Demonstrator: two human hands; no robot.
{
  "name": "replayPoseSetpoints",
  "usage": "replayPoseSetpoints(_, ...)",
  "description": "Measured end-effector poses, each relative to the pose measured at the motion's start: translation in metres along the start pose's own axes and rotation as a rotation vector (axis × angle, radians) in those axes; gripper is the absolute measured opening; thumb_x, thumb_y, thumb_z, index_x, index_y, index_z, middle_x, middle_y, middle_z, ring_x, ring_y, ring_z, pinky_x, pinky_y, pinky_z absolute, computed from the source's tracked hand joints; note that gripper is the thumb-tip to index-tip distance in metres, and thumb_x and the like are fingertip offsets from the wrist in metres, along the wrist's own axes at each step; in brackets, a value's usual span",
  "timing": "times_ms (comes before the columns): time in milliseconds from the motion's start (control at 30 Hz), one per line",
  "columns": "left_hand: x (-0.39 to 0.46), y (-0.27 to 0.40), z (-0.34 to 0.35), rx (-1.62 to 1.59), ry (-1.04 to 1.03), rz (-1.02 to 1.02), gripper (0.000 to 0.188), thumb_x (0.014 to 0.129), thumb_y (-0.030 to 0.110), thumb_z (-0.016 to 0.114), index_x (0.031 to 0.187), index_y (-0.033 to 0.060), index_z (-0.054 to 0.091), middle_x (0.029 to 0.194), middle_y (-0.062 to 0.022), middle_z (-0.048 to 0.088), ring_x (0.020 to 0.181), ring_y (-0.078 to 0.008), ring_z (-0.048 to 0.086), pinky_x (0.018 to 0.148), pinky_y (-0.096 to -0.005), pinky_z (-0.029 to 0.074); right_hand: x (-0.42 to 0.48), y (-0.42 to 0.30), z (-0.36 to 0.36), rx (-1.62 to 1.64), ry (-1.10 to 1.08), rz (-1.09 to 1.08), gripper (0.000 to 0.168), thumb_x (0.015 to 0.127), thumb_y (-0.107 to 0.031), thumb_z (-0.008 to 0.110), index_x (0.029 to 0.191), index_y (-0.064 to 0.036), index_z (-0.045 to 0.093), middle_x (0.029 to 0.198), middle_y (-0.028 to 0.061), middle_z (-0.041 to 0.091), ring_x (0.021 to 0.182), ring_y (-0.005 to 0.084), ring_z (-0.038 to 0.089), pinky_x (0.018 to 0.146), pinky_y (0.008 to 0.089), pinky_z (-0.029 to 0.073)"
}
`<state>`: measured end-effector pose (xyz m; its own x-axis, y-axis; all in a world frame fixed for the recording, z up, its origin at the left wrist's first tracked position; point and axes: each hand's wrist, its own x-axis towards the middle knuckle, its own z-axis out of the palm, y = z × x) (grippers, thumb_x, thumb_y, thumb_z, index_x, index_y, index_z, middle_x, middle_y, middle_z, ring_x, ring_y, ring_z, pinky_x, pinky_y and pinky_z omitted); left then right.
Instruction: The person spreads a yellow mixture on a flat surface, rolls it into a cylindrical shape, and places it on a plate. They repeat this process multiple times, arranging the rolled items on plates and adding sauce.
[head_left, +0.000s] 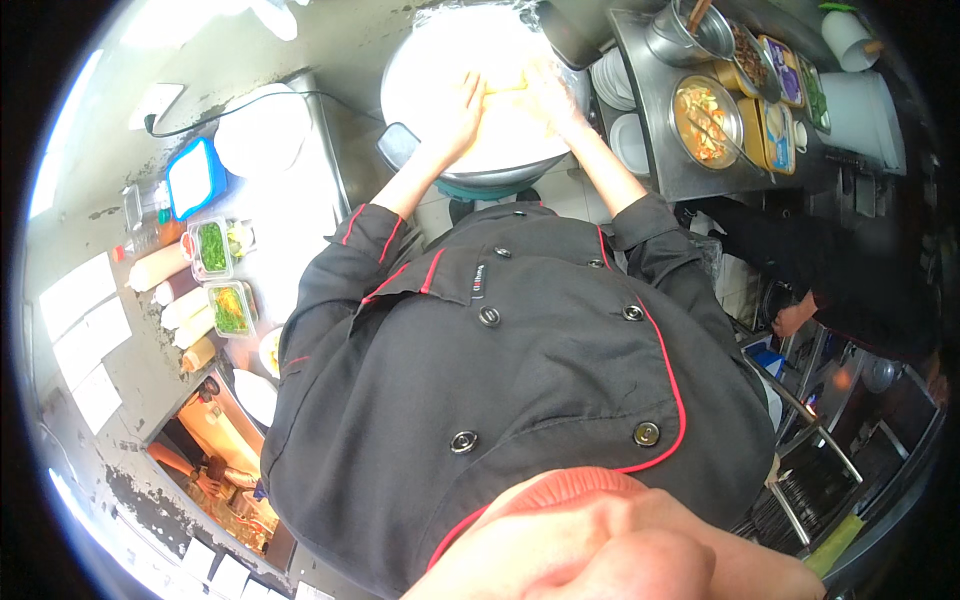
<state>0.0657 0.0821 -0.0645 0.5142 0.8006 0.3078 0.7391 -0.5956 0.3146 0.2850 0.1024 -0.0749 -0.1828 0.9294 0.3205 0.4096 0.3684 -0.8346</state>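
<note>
Before me stands a wide round metal vessel with dark side handles, its top washed out by glare. My left hand lies over the left part of the top, fingers stretched forward. On the far right part is my right hand, blurred by the bright light. A narrow yellowish strip runs between the hands; what it is cannot be made out. Clear plastic film shows along the vessel's far rim. Whether either hand grips anything is hidden by the glare.
Left, a counter holds a round white lid or plate, sauce bottles and tubs of chopped greens. Right, a steel table bears a bowl of cut vegetables and a metal pot. A co-worker's hand is at the right.
</note>
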Motion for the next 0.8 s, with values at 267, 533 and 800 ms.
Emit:
replayPoseSetpoints(267,0.003,-0.008,-0.014,-0.071,-0.065,-0.095,0.052,0.094,0.022,0.053,0.139,-0.0004,0.043,0.145,-0.0182,0.042,0.137,-0.0326,0.035,0.114,-0.043,0.027,0.014,-0.059,-0.008,-0.019,-0.194,0.278,0.042,0.092,-0.03,0.056,0.123,-0.003,0.057,0.133,0.017,0.051,0.126,0.0327,0.046,0.107,0.0395,0.037)
replayPoseSetpoints(533,0.011,-0.027,-0.028,-0.348,0.012,-0.016,0.056,0.087,0.02,0.066,0.138,0.0078,0.046,0.137,-0.0162,0.05,0.128,-0.0323,0.047,0.108,-0.0408,0.036,0.02,-0.015,0.005,-0.833,-0.338,-0.361,0.042,0.094,-0.02,0.049,0.133,-0.007,0.048,0.129,0.0153,0.053,0.124,0.0329,0.048,0.106,0.0414,0.038)
replayPoseSetpoints(800,0.004,-0.044,-0.079,-0.149,0.065,-0.106,0.035,0.079,0.014,0.071,0.113,0.0082,0.064,0.111,-0.0083,0.066,0.107,-0.0272,0.059,0.093,-0.0384,0.045,0.005,-0.018,0.015,0.023,-0.153,0.05,0.04,0.095,-0.027,0.047,0.13,-0.008,0.053,0.126,0.0174,0.056,0.117,0.0306,0.055,0.1,0.0386,0.043)
